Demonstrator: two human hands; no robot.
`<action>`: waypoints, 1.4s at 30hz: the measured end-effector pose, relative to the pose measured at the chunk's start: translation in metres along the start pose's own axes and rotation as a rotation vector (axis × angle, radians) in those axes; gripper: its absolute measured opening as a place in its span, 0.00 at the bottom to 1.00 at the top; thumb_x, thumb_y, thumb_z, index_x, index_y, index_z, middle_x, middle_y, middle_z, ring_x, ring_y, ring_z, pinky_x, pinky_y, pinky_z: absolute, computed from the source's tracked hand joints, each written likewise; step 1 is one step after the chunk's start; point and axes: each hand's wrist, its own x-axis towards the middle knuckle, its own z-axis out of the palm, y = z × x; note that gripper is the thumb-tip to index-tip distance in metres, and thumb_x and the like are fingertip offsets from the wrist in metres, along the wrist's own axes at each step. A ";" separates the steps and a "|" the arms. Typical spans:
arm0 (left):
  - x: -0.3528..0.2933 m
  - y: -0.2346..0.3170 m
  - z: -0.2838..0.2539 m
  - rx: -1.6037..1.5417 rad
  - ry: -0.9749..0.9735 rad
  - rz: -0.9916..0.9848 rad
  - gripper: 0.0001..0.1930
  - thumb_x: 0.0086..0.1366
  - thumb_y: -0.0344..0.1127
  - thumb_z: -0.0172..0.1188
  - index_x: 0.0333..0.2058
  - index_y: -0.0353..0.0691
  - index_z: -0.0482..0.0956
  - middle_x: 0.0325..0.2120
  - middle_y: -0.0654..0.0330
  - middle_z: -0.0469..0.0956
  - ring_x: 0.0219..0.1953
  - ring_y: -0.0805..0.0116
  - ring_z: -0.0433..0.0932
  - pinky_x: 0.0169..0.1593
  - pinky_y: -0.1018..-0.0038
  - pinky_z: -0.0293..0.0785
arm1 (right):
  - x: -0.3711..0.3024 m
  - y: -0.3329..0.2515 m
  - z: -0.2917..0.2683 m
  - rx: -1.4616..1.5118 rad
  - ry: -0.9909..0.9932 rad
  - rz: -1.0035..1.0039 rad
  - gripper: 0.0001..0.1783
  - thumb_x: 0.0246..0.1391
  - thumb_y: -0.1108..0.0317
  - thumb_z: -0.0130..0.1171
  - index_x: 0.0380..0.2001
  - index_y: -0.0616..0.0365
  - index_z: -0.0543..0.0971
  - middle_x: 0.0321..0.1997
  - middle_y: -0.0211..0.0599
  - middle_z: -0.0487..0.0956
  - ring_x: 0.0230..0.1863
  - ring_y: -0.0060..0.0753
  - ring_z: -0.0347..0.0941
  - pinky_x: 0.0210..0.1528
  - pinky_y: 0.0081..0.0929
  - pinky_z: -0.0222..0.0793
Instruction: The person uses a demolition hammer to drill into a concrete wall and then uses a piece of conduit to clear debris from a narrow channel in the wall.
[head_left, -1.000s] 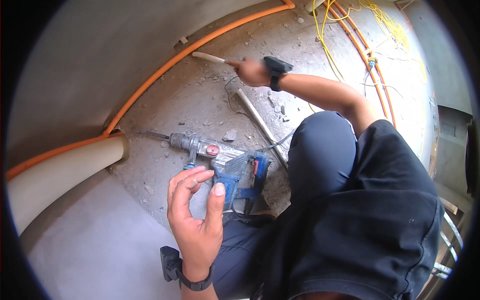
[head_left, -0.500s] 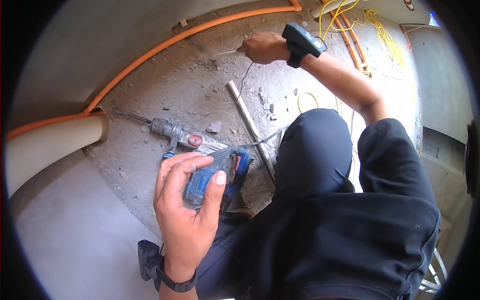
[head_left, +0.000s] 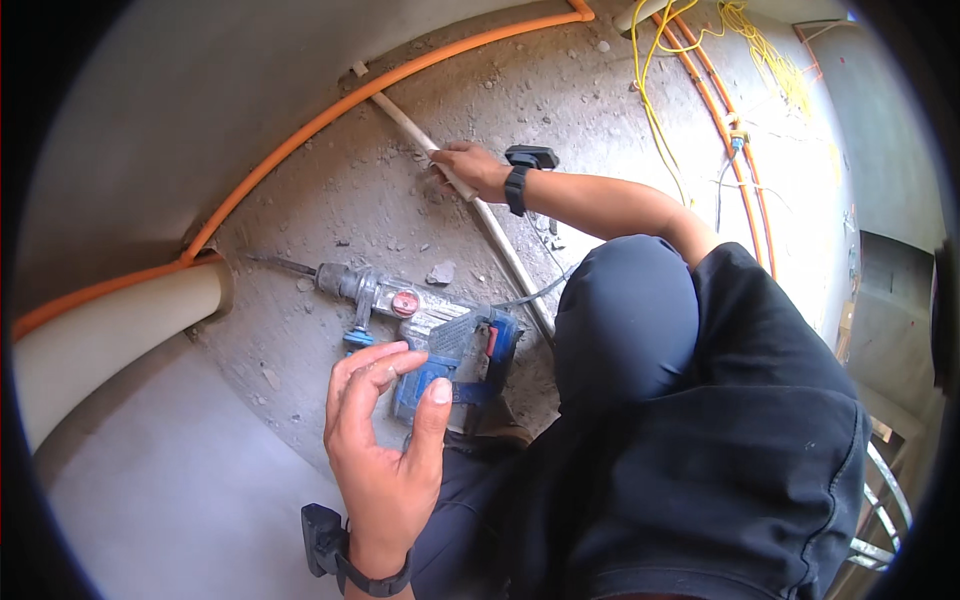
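Seemingly aligned: white conduit [head_left: 405, 122] gripped by right hand [head_left: 470, 170], second conduit [head_left: 513, 256] on floor [head_left: 330, 205]; join unclear. Left hand [head_left: 385, 455] spread, empty.

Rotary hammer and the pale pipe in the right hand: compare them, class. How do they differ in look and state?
The rotary hammer is bulky, blue and metallic grey with red parts; the pale pipe is slim and plain off-white.
The rotary hammer rests on the floor; the pale pipe is gripped by the right hand.
Both are longer than they are wide.
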 end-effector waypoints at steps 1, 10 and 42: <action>0.001 -0.001 0.001 -0.009 -0.001 -0.009 0.12 0.65 0.32 0.69 0.44 0.34 0.82 0.46 0.49 0.79 0.51 0.56 0.79 0.56 0.63 0.73 | 0.008 0.001 0.004 -0.083 0.042 0.005 0.19 0.65 0.58 0.63 0.50 0.62 0.81 0.38 0.38 0.83 0.32 0.31 0.79 0.34 0.33 0.77; 0.005 -0.004 0.002 0.016 -0.008 -0.061 0.13 0.66 0.35 0.68 0.45 0.35 0.82 0.48 0.51 0.79 0.53 0.57 0.77 0.56 0.63 0.72 | 0.051 -0.011 -0.005 -1.121 0.133 -0.359 0.22 0.60 0.54 0.60 0.47 0.62 0.85 0.44 0.55 0.86 0.49 0.60 0.82 0.54 0.47 0.77; 0.013 0.000 0.016 0.092 -0.035 -0.014 0.13 0.63 0.32 0.70 0.44 0.34 0.82 0.45 0.50 0.79 0.50 0.54 0.79 0.56 0.62 0.73 | -0.001 -0.010 -0.032 -1.323 -0.106 -0.578 0.32 0.53 0.55 0.73 0.57 0.59 0.77 0.50 0.51 0.84 0.55 0.54 0.80 0.57 0.45 0.76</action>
